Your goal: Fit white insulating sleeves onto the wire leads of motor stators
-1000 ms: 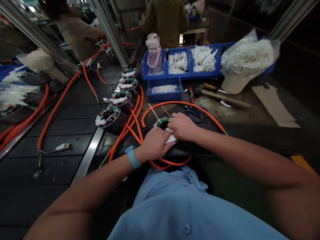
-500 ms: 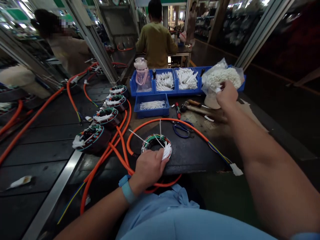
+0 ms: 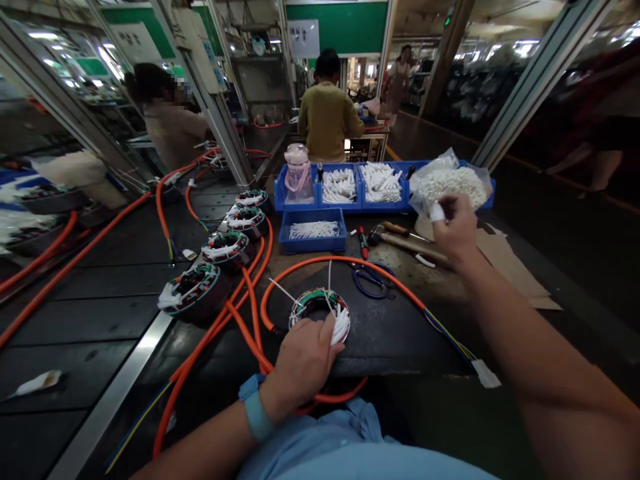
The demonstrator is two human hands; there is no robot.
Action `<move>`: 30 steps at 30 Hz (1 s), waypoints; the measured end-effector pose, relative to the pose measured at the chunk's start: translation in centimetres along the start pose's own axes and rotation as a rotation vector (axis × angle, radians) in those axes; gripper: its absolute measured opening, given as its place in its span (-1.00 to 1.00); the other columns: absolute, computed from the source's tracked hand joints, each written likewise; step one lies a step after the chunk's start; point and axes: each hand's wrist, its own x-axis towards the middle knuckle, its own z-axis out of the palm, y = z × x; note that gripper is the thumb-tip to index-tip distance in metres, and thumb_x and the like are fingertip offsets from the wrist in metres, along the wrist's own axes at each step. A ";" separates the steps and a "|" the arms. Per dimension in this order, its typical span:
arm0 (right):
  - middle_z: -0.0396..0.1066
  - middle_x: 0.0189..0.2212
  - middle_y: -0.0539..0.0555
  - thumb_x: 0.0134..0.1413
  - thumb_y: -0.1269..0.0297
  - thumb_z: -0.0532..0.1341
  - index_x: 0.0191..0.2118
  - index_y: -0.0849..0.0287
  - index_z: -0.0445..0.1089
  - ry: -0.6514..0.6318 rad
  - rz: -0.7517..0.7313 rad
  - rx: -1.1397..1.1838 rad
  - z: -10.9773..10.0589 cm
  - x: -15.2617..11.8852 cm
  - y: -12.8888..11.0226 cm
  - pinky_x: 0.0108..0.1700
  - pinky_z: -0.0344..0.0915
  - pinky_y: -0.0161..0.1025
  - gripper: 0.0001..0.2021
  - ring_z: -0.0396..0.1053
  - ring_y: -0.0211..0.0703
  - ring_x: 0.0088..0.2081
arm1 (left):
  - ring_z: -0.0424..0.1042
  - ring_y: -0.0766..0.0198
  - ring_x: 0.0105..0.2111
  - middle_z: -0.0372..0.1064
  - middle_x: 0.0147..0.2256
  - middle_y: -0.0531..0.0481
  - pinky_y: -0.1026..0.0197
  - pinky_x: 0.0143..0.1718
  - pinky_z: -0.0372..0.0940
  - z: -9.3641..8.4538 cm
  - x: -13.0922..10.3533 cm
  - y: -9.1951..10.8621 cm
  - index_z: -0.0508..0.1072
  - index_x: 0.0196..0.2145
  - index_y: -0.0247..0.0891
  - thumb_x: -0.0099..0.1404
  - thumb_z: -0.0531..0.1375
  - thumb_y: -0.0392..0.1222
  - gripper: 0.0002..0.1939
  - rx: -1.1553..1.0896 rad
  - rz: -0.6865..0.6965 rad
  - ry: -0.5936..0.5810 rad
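My left hand (image 3: 306, 353) is closed on the near side of a ring-shaped motor stator (image 3: 320, 299), thumb and fingers against its white-sleeved wire bundle (image 3: 341, 325). White cable ties (image 3: 286, 292) stick up from the stator's ring, and an orange cable (image 3: 320, 261) loops around it. My right hand (image 3: 456, 230) is raised at the front of a clear plastic bag (image 3: 450, 183) full of small white pieces. Its fingers are pinched together. Something white shows at the fingertips; whether it is a finger cover or a held piece, I cannot tell.
Blue bins (image 3: 360, 205) hold white sleeves and a pink bottle (image 3: 299, 175); a blue tray (image 3: 313, 243) holds cable ties. Blue-handled scissors (image 3: 370, 280), a red marker (image 3: 363, 243) and a hammer (image 3: 410, 245) lie nearby. More stators (image 3: 193, 293) line the left. Co-workers are beyond.
My right hand has drawn slightly back from the bag, its fingers now in front of the bag's lower edge. The view has tilted up. My left hand stays on the stator.
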 end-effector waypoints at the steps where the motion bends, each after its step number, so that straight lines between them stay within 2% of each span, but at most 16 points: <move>1: 0.40 -0.25 0.15 0.07 0.25 0.09 -0.17 0.14 0.28 0.005 -0.062 0.065 -0.5 -1.9 -1.5 -0.19 0.33 -0.10 -0.80 0.39 -0.08 -0.26 | 0.39 0.10 -0.31 0.42 -0.28 -0.15 0.04 -0.23 0.31 -0.2 -0.1 0.0 0.20 0.08 -0.37 0.31 0.06 -0.14 -0.58 -0.031 0.001 0.010; 4: 0.46 -0.27 0.09 0.03 0.35 0.14 -0.21 0.06 0.33 -0.097 -0.233 0.284 -2.2 -8.4 -5.6 -0.16 0.36 -0.10 -0.83 0.44 -0.07 -0.23 | 0.38 0.11 -0.18 0.41 -0.16 -0.17 -0.04 0.02 0.21 -0.9 -0.4 -0.3 0.17 0.11 -0.36 0.28 0.09 -0.18 -0.54 -0.124 0.029 0.051; 6: 0.48 -0.20 0.05 -0.01 0.47 0.12 -0.13 -0.03 0.31 -0.266 -0.338 0.467 -3.7 -12.9 -7.8 -0.12 0.38 -0.09 -0.68 0.45 -0.08 -0.15 | 0.39 0.14 -0.18 0.43 -0.18 -0.12 -0.06 0.10 0.13 -1.3 -0.8 -0.6 0.24 0.07 -0.31 0.28 0.08 -0.22 -0.60 -0.182 0.032 0.068; 8: 0.45 -0.08 0.03 -0.06 0.54 0.10 -0.04 -0.12 0.25 -0.412 -0.380 0.628 -5.2 -16.8 -9.4 -0.09 0.39 -0.04 -0.53 0.42 -0.06 -0.07 | 0.40 0.17 -0.19 0.44 -0.20 -0.08 -0.04 0.09 0.13 -1.5 -1.1 -0.8 0.27 0.04 -0.26 0.27 0.07 -0.23 -0.63 -0.248 0.010 0.065; 11: 0.38 0.02 0.04 -0.09 0.56 0.09 0.07 -0.17 0.14 -0.537 -0.405 0.770 -7.1 -21.4 -10.7 -0.06 0.39 0.06 -0.39 0.37 -0.02 0.00 | 0.39 0.15 -0.15 0.43 -0.17 -0.11 -0.02 0.07 0.14 -1.3 -1.4 -0.8 0.26 0.07 -0.29 0.23 0.11 -0.20 -0.57 -0.320 -0.035 0.025; 15: 0.40 -0.01 0.09 -0.11 0.57 0.08 0.15 -0.13 0.04 -0.605 -0.361 0.812 -8.1 -25.8 -10.8 -0.07 0.40 0.10 -0.32 0.38 -0.02 0.00 | 0.39 0.13 -0.15 0.44 -0.16 -0.13 -0.03 0.08 0.12 -1.1 -1.2 -0.4 0.31 0.01 -0.31 0.23 0.11 -0.22 -0.63 -0.334 -0.092 0.017; 19: 0.45 -0.08 0.09 -0.10 0.60 0.06 0.06 -0.09 0.12 -0.577 -0.256 0.774 -8.1 -27.9 -10.1 -0.11 0.43 0.05 -0.41 0.41 -0.05 -0.04 | 0.38 0.10 -0.12 0.43 -0.15 -0.16 -0.05 0.09 0.10 -1.4 -0.9 -0.1 0.29 0.01 -0.34 0.19 0.15 -0.23 -0.58 -0.337 -0.120 0.026; 25: 0.48 -0.13 0.12 0.02 0.53 0.08 -0.07 0.06 0.23 -0.514 -0.278 0.784 -7.9 -28.1 -9.7 -0.13 0.46 -0.06 -0.66 0.43 -0.08 -0.07 | 0.36 0.10 -0.12 0.41 -0.17 -0.15 -0.07 0.10 0.09 -1.7 -0.7 0.0 0.27 0.02 -0.34 0.20 0.14 -0.24 -0.59 -0.338 -0.142 -0.026; 30: 0.44 -0.06 0.12 0.08 0.50 0.07 0.02 0.03 0.17 -0.510 -0.367 0.814 -7.9 -27.6 -10.1 -0.09 0.44 -0.02 -0.62 0.40 -0.08 -0.02 | 0.35 0.08 -0.13 0.39 -0.15 -0.17 -0.08 0.09 0.08 -1.4 -1.0 0.1 0.23 0.07 -0.35 0.24 0.10 -0.21 -0.57 -0.277 -0.109 -0.019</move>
